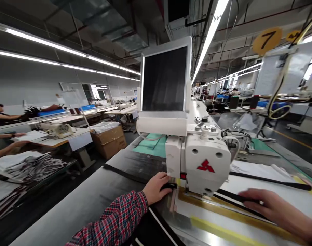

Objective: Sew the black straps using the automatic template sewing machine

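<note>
My left hand, in a plaid sleeve, is closed around a black fabric strip just left of the sewing machine head. The strip's end sticks out past the fingers, and a long dark strip trails off leftward over the metal table. Right of the head, my right hand has its fingers bent over another black strip lying along the clamp plate. The needle area under the head is mostly hidden. Black cloth with white stripes lies below my left forearm.
A grey-framed screen stands above the machine. White cloth with a dark strip lies at right. Thread cones stand behind. On the left are a cardboard box, stacked cloth and another person's arms.
</note>
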Available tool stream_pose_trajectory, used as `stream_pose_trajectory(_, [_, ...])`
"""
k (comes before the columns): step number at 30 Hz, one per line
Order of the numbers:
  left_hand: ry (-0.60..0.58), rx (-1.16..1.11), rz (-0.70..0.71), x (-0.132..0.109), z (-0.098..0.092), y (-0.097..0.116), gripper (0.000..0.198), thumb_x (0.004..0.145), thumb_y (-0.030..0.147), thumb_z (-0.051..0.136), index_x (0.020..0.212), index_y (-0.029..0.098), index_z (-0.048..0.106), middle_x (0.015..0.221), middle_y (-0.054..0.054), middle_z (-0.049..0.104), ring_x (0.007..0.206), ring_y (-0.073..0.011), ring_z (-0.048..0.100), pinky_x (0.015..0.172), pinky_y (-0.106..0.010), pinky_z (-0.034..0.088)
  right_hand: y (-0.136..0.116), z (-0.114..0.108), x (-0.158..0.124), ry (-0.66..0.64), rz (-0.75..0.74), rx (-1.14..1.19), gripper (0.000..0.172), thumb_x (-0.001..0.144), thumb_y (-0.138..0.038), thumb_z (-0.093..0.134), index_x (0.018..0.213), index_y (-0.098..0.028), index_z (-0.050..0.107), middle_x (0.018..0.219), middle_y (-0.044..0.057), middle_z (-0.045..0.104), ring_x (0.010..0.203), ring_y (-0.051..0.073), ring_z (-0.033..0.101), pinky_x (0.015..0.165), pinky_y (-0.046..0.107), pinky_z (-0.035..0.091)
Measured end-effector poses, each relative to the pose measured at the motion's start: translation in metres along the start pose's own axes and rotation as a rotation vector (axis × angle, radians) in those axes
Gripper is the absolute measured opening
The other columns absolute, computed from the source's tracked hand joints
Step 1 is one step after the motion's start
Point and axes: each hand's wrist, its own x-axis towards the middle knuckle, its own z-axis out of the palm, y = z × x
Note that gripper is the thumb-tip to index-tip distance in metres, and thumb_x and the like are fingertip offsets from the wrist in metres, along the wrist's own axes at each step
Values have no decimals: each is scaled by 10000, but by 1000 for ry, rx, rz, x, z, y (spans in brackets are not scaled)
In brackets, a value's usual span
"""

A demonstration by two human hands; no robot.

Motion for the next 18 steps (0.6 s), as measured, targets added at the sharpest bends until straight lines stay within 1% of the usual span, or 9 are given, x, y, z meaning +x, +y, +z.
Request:
stream_pose_trajectory(2, [-99,46,16,3,3,-3,312,610,73,708,889,212,688,985,-88,609,1087,-307,487,1041,-406,267,-10,6,18,-115,13,48,217,778,-360,542,903,-285,703,950,59,658,883,266,593,800,347,482])
stream_pose_trajectory(5, [-205,90,-15,4,3,-9,216,672,85,677,838,221,708,873,-84,622,994,-277,549,1014,-368,314,-23,20,36,-202,4,131,281,763,-369,524,933,-230,699,943,48,660,884,269,593,807,344,484])
stream_pose_trajectory(8, [-195,120,-8,4,-5,-12,203,665,84,680,788,242,711,830,-71,623,949,-269,565,988,-375,350,-20,19,36,-226,6,216,317,763,-386,536,979,-209,687,971,46,653,905,260,587,819,322,478])
stream_pose_trajectory(10, [-189,114,-2,6,-11,-8,257,641,72,700,837,238,708,908,-71,630,998,-272,549,1006,-375,332,-16,13,33,-234,48,267,344,751,-399,561,1005,-198,677,997,50,646,929,258,580,838,314,468])
stream_pose_trajectory(11, [-208,100,-7,7,-12,-4,284,629,62,710,860,226,705,957,-74,629,1038,-272,536,1022,-368,312,-15,11,32,-243,57,275,341,748,-396,568,1000,-195,679,996,50,645,928,256,579,839,312,465])
stream_pose_trajectory(13, [-252,67,-9,13,-11,7,311,607,42,727,872,203,698,1023,-77,627,1115,-275,498,1050,-363,266,-17,11,33,-273,17,246,291,758,-364,554,953,-197,691,951,45,652,885,246,586,808,311,468])
stream_pose_trajectory(15, [-238,44,-12,22,-5,16,298,580,15,735,813,195,692,1049,-68,632,1161,-282,467,1056,-388,244,-25,17,36,-287,-63,184,249,775,-322,523,905,-205,701,881,38,654,830,234,587,768,312,469])
stream_pose_trajectory(16, [-200,25,-25,27,-1,18,289,574,-2,727,780,197,685,1050,-59,636,1172,-281,458,1053,-400,243,-28,21,38,-280,-96,151,240,780,-307,513,890,-210,703,852,37,650,815,232,583,759,315,466])
stream_pose_trajectory(18, [-69,-57,-91,36,12,18,267,589,-33,684,717,201,667,996,-39,659,1155,-266,480,1038,-401,272,-34,30,41,-227,-123,86,229,779,-292,510,876,-221,705,830,40,638,815,233,572,766,324,457])
